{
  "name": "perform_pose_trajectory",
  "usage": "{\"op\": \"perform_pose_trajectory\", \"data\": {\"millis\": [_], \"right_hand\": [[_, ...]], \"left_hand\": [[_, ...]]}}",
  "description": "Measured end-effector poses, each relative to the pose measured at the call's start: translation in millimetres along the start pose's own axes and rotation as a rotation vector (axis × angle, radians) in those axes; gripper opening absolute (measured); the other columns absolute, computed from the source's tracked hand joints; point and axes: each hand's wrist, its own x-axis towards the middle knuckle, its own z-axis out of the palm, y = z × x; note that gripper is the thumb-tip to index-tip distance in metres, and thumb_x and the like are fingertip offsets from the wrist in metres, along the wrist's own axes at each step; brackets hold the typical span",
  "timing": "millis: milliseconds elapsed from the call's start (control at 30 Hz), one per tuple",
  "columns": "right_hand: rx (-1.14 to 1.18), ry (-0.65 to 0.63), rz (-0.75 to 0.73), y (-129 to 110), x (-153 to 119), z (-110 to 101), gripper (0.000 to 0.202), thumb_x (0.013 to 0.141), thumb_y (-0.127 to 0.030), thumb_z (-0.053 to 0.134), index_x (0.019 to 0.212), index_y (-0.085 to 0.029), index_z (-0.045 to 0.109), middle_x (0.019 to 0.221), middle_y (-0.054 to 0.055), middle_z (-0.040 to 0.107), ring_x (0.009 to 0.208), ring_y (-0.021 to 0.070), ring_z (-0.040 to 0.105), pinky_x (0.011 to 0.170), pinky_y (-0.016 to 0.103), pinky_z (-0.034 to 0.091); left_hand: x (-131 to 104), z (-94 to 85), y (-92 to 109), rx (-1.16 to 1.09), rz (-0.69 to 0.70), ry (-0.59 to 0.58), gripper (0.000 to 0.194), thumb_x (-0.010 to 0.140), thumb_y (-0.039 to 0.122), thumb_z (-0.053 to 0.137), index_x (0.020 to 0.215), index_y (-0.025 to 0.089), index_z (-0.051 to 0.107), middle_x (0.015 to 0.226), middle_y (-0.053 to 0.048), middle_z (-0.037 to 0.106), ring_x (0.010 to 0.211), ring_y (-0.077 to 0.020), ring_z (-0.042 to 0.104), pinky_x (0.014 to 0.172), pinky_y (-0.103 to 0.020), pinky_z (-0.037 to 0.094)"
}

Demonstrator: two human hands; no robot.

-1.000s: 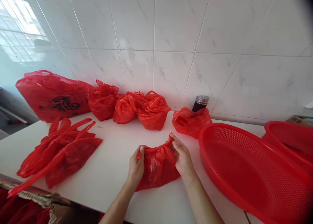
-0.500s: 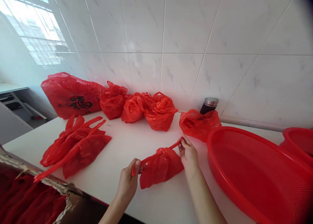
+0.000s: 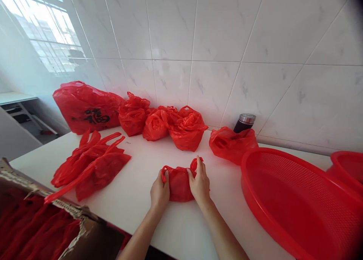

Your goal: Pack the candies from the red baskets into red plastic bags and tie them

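Observation:
Between my two hands is a small red plastic bag [image 3: 180,186] with its handles at the top, on or just above the white table. My left hand [image 3: 160,190] grips its left side, thumb in front and the left handle loop by the fingertips. On the other side my right hand [image 3: 200,182] is closed on the bag's right edge, thumb on the front, with the right handle sticking up behind the fingers. What the bag holds inside cannot be made out. To the left lies a pile of flat red plastic bags [image 3: 96,165] with long handles.
Filled red bags [image 3: 188,129] line the tiled wall, beside a large printed bag [image 3: 87,110]. A crumpled red bag [image 3: 232,142] sits before a dark flask [image 3: 244,123]. A big red plastic basket [image 3: 283,199] takes the right. An open cardboard box [image 3: 93,233] stands front left.
Half a second ago my hands pulled the bag's two handles apart sideways. Now they have come closer together and grip the bag's sides, and the handles are slack.

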Motion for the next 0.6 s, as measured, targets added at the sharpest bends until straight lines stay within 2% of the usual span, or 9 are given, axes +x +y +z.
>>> {"op": "perform_pose_trajectory", "data": {"millis": [133, 233, 333, 400, 467, 533, 600], "right_hand": [[0.059, 0.067, 0.017, 11, 5, -2, 0.058, 0.092, -0.035, 0.042, 0.146, -0.018, 0.030, 0.141, 0.016, 0.045, 0.128, 0.0279, 0.045, 0.088, 0.041, 0.051], [0.111, 0.108, 0.028, 14, 7, -6, 0.057, 0.093, -0.034, 0.041, 0.146, -0.018, 0.030, 0.142, 0.016, 0.044, 0.131, 0.0277, 0.042, 0.092, 0.043, 0.048], [0.145, 0.130, 0.023, 13, 8, -13, 0.055, 0.093, -0.035, 0.041, 0.145, -0.019, 0.032, 0.140, 0.015, 0.047, 0.128, 0.0272, 0.045, 0.092, 0.042, 0.047], [0.172, 0.146, 0.010, 10, 8, -21, 0.054, 0.093, -0.035, 0.042, 0.144, -0.021, 0.034, 0.136, 0.013, 0.051, 0.117, 0.0252, 0.054, 0.090, 0.039, 0.048], [0.206, 0.155, -0.002, 5, 7, -28, 0.053, 0.093, -0.034, 0.043, 0.144, -0.023, 0.035, 0.131, 0.012, 0.054, 0.097, 0.0209, 0.062, 0.083, 0.036, 0.051], [0.259, 0.151, -0.029, -3, 6, -36, 0.053, 0.093, -0.033, 0.044, 0.144, -0.024, 0.035, 0.128, 0.012, 0.055, 0.084, 0.0175, 0.062, 0.079, 0.034, 0.052], [0.333, 0.135, -0.062, -11, 4, -42, 0.053, 0.093, -0.032, 0.045, 0.145, -0.025, 0.035, 0.128, 0.011, 0.054, 0.087, 0.0181, 0.061, 0.080, 0.034, 0.052]], "left_hand": [[8, -9.0, -5, 0.087, 0.002, -0.009, 0.035, 0.091, 0.053, 0.033, 0.074, 0.025, 0.046, 0.055, 0.003, 0.050, 0.050, -0.0191, 0.047, 0.054, -0.027, 0.032], [8, -18.9, -8, 0.092, 0.031, -0.023, 0.035, 0.091, 0.052, 0.032, 0.073, 0.025, 0.043, 0.057, 0.004, 0.049, 0.053, -0.0186, 0.047, 0.057, -0.027, 0.035], [3, -32.2, -13, 0.060, 0.066, -0.056, 0.035, 0.091, 0.053, 0.035, 0.076, 0.024, 0.049, 0.063, 0.003, 0.053, 0.062, -0.0190, 0.053, 0.062, -0.028, 0.040], [-1, -44.8, -17, -0.030, 0.066, -0.117, 0.035, 0.089, 0.053, 0.040, 0.083, 0.022, 0.055, 0.072, 0.000, 0.059, 0.071, -0.0203, 0.057, 0.067, -0.030, 0.044], [-4, -59.1, -18, -0.118, 0.051, -0.173, 0.034, 0.087, 0.052, 0.046, 0.091, 0.020, 0.058, 0.082, -0.002, 0.064, 0.081, -0.0216, 0.061, 0.073, -0.031, 0.047], [-8, -71.1, -11, -0.125, 0.073, -0.136, 0.031, 0.086, 0.048, 0.049, 0.095, 0.020, 0.059, 0.090, -0.004, 0.065, 0.088, -0.0222, 0.061, 0.079, -0.033, 0.048], [-14, -75.7, 4, -0.042, 0.193, 0.015, 0.025, 0.087, 0.042, 0.051, 0.099, 0.022, 0.059, 0.099, -0.005, 0.065, 0.097, -0.0228, 0.060, 0.085, -0.034, 0.047]]}}
